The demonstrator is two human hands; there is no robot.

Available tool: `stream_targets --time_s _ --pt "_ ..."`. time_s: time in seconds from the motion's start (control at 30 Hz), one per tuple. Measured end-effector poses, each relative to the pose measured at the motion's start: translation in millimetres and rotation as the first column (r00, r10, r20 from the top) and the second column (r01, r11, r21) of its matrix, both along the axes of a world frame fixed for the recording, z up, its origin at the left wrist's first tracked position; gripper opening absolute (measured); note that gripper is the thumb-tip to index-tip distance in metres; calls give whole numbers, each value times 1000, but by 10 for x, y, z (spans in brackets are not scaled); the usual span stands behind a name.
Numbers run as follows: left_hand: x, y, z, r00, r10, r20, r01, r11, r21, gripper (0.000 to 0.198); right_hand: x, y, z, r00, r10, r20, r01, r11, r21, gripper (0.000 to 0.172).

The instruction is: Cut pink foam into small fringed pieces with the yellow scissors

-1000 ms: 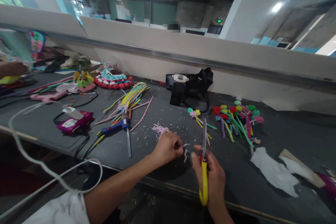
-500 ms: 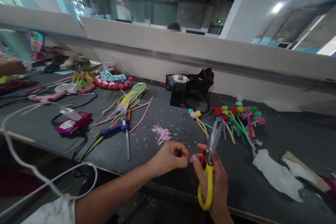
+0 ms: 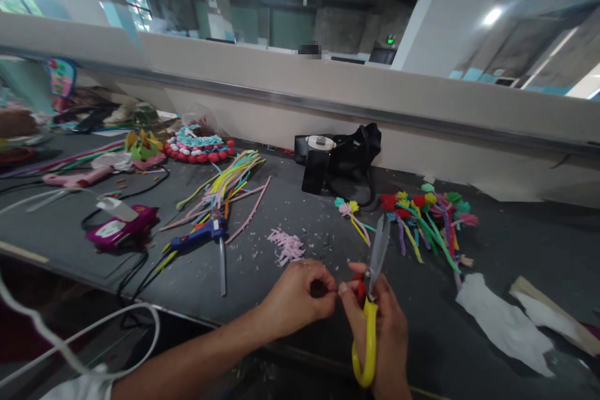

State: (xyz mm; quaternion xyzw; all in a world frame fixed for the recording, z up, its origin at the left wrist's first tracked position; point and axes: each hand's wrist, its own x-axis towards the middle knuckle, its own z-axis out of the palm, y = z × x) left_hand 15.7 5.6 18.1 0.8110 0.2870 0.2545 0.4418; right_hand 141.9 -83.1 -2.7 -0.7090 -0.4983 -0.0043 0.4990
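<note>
My right hand [image 3: 387, 331] is closed round a pair of yellow-handled scissors [image 3: 370, 309], whose blades point up and away from me. My left hand [image 3: 300, 294] is curled in a pinch right beside it, the fingertips meeting the right thumb; what they hold is too small to make out. Both hands hover over the near edge of the dark table [image 3: 492, 350]. A small heap of pink cuttings [image 3: 287, 245] lies just beyond the left hand.
Pipe-cleaner flowers [image 3: 424, 215] lie right of centre, loose coloured pipe cleaners [image 3: 227, 184] left of centre. A blue glue gun [image 3: 199, 234], a magenta glue gun [image 3: 117, 231], a black bag [image 3: 344, 156], white cloth pieces [image 3: 504, 322] and a white cable [image 3: 84, 331] are around. Another person's hand [image 3: 16, 122] is at far left.
Both hands have drawn a little nearer to me and closer together. The scissors tilted from upright to leaning right. The view has shifted slightly.
</note>
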Motion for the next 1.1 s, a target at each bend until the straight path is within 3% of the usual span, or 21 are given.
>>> stream_targets --time_s 0.1,0.2,0.3,0.4,0.53,0.63,0.8,0.93,1.1 --pt "2 9 -13 998 67 2 -67 997 -36 5 -59 37 24 1000 20 16 -21 999 38 26" --pt "-9 61 3 986 119 118 -85 963 -256 7 -106 46 51 1000 27 -8 -27 1000 14 31" --pt "-46 147 67 910 235 343 -20 850 -527 8 -123 45 18 999 44 -32 -45 998 -43 34" --pt "-82 208 134 798 356 486 61 755 -653 8 -136 53 -79 992 126 -17 -127 989 -76 38" --pt "-101 211 157 746 382 546 175 678 -714 5 -211 45 -173 974 224 -24 -226 968 -108 36" --pt "-108 200 147 738 376 560 232 639 -734 4 -301 29 -174 975 207 -77 -215 970 -116 36" --pt "-120 185 140 730 392 560 235 625 -744 6 -400 29 -179 976 166 -143 -181 979 -96 35" --pt "-111 157 150 716 391 578 288 589 -756 9 -414 29 -212 983 139 -116 -149 985 -86 33" --pt "-105 145 170 714 403 573 281 584 -761 9 -407 23 -237 991 115 -74 -121 989 -81 34"
